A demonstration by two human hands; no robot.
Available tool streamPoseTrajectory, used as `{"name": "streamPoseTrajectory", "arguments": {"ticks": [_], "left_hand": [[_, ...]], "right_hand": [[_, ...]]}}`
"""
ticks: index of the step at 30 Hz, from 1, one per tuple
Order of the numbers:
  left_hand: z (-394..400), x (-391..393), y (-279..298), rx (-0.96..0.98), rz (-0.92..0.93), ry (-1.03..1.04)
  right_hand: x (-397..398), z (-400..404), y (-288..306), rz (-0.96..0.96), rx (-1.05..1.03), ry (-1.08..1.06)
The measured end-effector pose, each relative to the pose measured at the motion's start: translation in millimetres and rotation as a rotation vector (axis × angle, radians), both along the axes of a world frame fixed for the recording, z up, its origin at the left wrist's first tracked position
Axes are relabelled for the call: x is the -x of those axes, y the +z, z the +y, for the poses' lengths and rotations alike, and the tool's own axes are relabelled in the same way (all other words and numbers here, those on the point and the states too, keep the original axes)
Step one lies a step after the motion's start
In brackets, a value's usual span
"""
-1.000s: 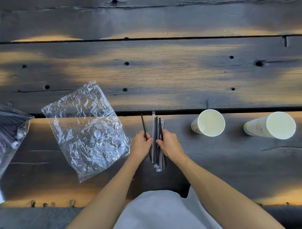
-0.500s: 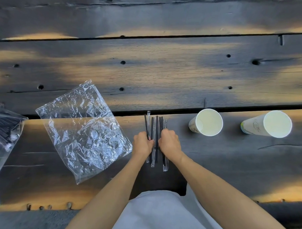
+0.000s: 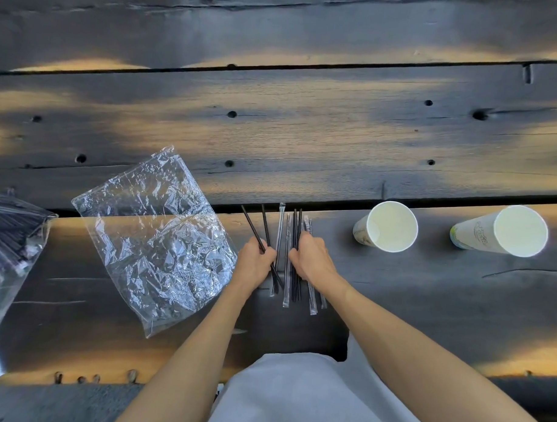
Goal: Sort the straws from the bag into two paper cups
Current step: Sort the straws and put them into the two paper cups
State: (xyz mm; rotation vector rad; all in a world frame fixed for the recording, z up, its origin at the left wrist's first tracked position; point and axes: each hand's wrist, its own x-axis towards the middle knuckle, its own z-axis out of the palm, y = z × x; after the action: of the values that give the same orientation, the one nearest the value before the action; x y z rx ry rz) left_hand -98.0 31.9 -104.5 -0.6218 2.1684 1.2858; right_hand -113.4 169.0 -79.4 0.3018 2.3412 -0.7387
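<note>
Near the centre of the frame a small pile of straws (image 3: 288, 258) lies on the dark wooden bench (image 3: 305, 133), some bare black, some in clear wrappers. The left hand (image 3: 255, 263) is closed around two bare black straws (image 3: 260, 229), drawing them leftward; the right hand (image 3: 310, 259) presses down on the remainder, its fingers curled over them. This looks like the separating step. Next, each kind needs lifting into the empty near cup (image 3: 387, 225) or far cup (image 3: 504, 229) at right. The emptied bag (image 3: 153, 235) lies at left.
</note>
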Motion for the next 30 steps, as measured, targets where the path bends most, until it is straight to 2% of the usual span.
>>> {"name": "streamPoseTrajectory", "arguments": {"ticks": [6,10,13,17,20,23,26,30], "left_hand": [[-3,-3,-3,-0.078,-0.023,0.062],[-1,-3,3,-0.082,-0.037,0.065],[2,0,11,-0.159,-0.035,0.079],[15,2,27,-0.361,-0.066,0.095],[23,0,37,-0.438,-0.029,0.035],[20,-1,46,-0.507,0.008,0.015],[14,-4,55,-0.662,-0.034,-0.019],[13,-5,70,-0.780,-0.082,-0.121]], "right_hand": [[1,-8,-10,0.015,-0.133,0.125],[8,-4,-11,-0.042,-0.059,0.022],[12,10,-10,-0.087,0.124,-0.093],[18,20,7,-0.135,0.622,-0.333],[22,22,20,-0.132,0.843,-0.369],[26,27,32,-0.131,0.908,-0.357],[30,37,42,-0.190,0.888,-0.309],[33,46,58,-0.236,1.009,-0.326]]}}
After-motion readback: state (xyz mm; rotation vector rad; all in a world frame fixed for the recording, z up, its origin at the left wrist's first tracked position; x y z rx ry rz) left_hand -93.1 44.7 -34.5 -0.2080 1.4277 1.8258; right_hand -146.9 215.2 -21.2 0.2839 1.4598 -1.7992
